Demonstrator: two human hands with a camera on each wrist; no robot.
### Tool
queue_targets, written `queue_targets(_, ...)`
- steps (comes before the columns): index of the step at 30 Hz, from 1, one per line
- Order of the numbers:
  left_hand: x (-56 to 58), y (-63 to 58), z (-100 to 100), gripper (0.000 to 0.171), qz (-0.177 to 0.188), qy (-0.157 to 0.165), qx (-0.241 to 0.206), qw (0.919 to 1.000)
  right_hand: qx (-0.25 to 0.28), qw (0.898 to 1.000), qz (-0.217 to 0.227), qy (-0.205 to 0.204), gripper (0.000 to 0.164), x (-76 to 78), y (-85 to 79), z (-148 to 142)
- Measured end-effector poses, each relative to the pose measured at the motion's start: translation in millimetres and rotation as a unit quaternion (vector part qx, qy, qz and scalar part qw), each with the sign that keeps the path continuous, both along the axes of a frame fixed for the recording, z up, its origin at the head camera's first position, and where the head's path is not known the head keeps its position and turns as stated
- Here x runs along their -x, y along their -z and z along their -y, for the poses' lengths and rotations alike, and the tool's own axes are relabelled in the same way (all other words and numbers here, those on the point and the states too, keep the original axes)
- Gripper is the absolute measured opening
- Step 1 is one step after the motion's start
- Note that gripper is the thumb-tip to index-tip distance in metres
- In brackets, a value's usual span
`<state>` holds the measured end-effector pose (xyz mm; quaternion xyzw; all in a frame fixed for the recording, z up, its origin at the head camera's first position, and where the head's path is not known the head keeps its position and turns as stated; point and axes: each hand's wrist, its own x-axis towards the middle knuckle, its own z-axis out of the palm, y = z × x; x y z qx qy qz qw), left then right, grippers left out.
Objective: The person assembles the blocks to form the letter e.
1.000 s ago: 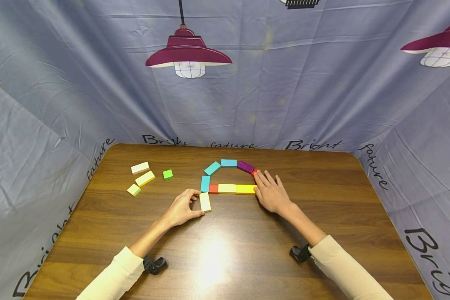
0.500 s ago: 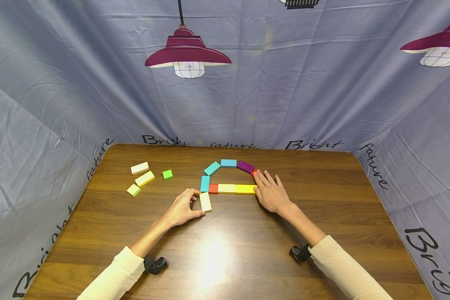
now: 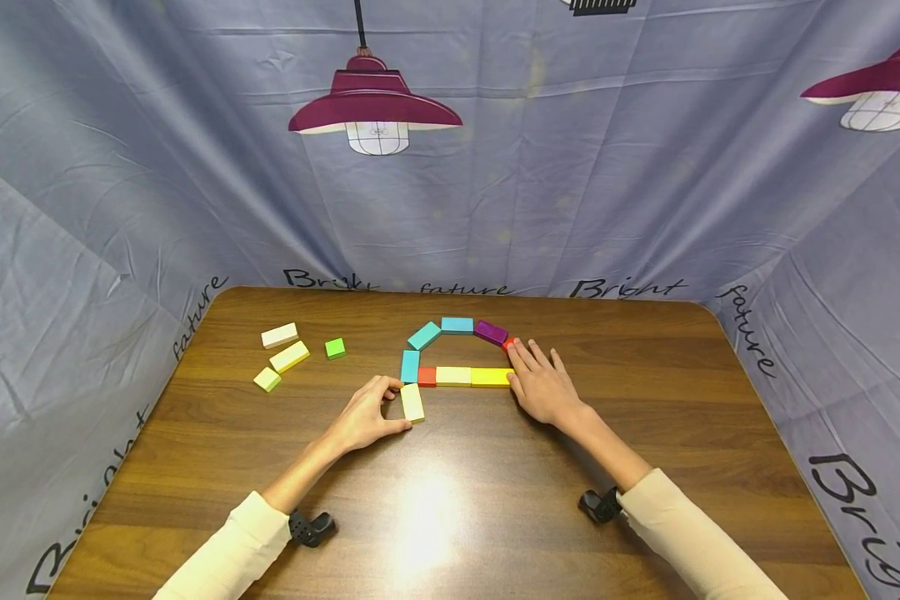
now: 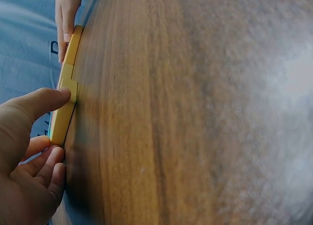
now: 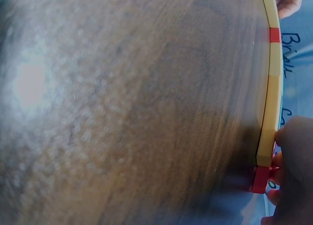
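Observation:
My left hand (image 3: 366, 417) pinches a pale yellow block (image 3: 412, 403) by its two ends, thumb at the near end and fingertips at the far end. The block lies slightly tilted on the table, just below a blue block (image 3: 410, 367) and a small red block (image 3: 427, 377). With its fingers stretched out, my right hand (image 3: 546, 388) rests at the right end of the block outline. Its thumb touches a bright yellow block (image 3: 489, 378), and its fingers partly cover a red block (image 3: 509, 343). In the right wrist view another red block (image 5: 260, 179) shows beside those fingers.
A cream block (image 3: 453, 377) sits in the straight row. Two more blue blocks (image 3: 424, 336) and a purple block (image 3: 491, 332) form the arch above. At the left lie a green cube (image 3: 335, 348) and several loose pale blocks (image 3: 290, 357). Printed fabric hangs behind the table.
The pale yellow block in my left hand has shifted very slightly to the right, the hand moving along with it. My right hand stays where it was.

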<state>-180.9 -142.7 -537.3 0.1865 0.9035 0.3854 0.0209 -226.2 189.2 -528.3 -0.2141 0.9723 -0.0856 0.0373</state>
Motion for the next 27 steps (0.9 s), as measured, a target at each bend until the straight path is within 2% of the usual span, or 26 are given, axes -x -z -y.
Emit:
queue_targets(14,0.3,0.6,-1.0,0.056,-0.012,-0.002,0.003,0.9999,-0.002,1.000,-0.005,-0.003,0.057,0.2,0.0,0.0)
queue_targets(27,0.8,2.3,-0.7,0.057,-0.006,0.000,0.000,1.0000,-0.003,1.000,-0.006,-0.001,0.057,0.2,1.4,-0.7)
